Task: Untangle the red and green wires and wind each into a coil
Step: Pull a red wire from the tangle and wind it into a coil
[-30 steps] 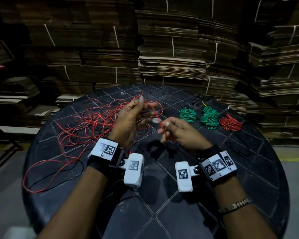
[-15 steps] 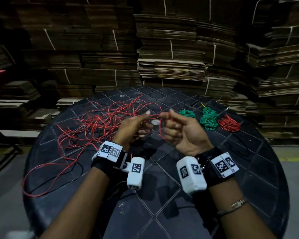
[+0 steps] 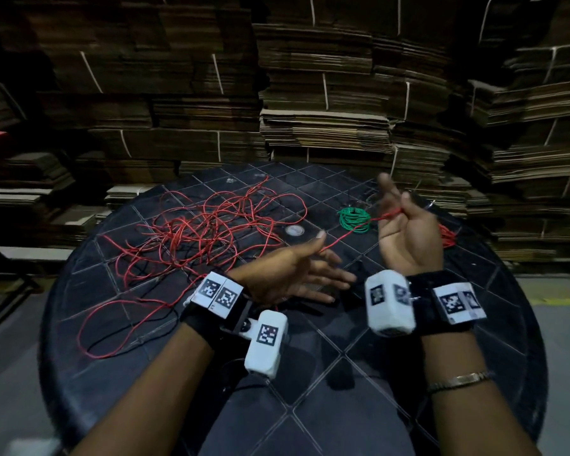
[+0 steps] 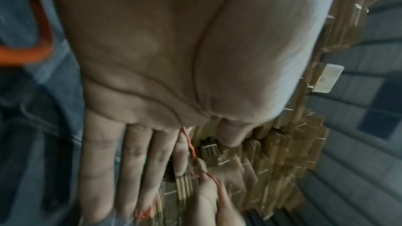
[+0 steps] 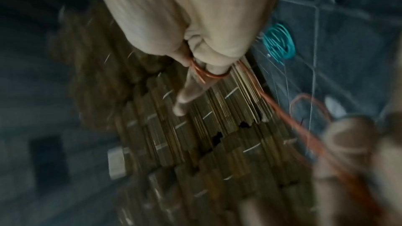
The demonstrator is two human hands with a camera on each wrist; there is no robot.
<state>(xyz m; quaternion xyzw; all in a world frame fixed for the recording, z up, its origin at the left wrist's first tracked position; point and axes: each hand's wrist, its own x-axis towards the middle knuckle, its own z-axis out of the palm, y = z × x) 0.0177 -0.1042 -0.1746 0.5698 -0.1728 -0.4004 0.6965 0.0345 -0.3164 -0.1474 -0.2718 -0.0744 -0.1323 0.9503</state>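
A loose red wire tangle (image 3: 204, 232) lies on the left half of the black round table (image 3: 326, 373). One strand (image 3: 349, 233) runs taut from my left hand (image 3: 329, 258) up to my right hand (image 3: 394, 195). My left hand's fingers are straight, and the strand (image 4: 189, 143) passes loosely between thumb and index finger. The raised right hand (image 5: 200, 68), palm toward me, grips red wire loops (image 5: 208, 74) wound round a finger. A finished green coil (image 3: 354, 218) lies beyond the strand. A red coil (image 3: 448, 236) peeks out behind the right hand.
Strapped stacks of flattened cardboard (image 3: 323, 126) rise close behind the table and on both sides. A small round metal disc (image 3: 294, 230) sits at the table's centre. The table's near half holds only my forearms.
The hands have parted. My right hand rose and swung right, palm turning toward me, drawing the strand taut. My left hand dropped lower and straightened its fingers.
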